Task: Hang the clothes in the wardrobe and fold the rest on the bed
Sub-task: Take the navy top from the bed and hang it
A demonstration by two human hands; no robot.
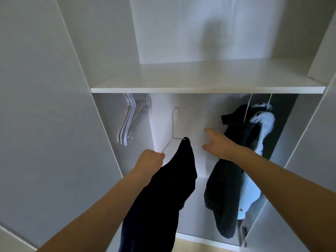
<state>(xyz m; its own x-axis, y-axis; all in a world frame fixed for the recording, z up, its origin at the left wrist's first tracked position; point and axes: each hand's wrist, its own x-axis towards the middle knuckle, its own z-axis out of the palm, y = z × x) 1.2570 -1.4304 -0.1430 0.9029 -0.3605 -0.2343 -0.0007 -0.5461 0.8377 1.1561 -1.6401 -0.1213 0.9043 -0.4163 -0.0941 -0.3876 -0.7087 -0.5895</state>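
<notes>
I face the open white wardrobe [207, 89]. My left hand [150, 160] grips the left arm of a white hanger [173, 124], its hook pointing up under the shelf. A dark navy garment [163, 193] hangs from the hanger's right side and drops past my left forearm. My right hand [217, 142] reaches into the wardrobe with fingers spread, holding nothing, next to a black garment [231, 179] hung on the right. Behind that hangs a white garment [263, 128]. The rail is hidden by the shelf.
Several empty white hangers [128, 119] hang at the left of the hanging space. A bare shelf sits above. Open wardrobe doors [45, 106] flank both sides. A strip of light floor [200, 248] shows below.
</notes>
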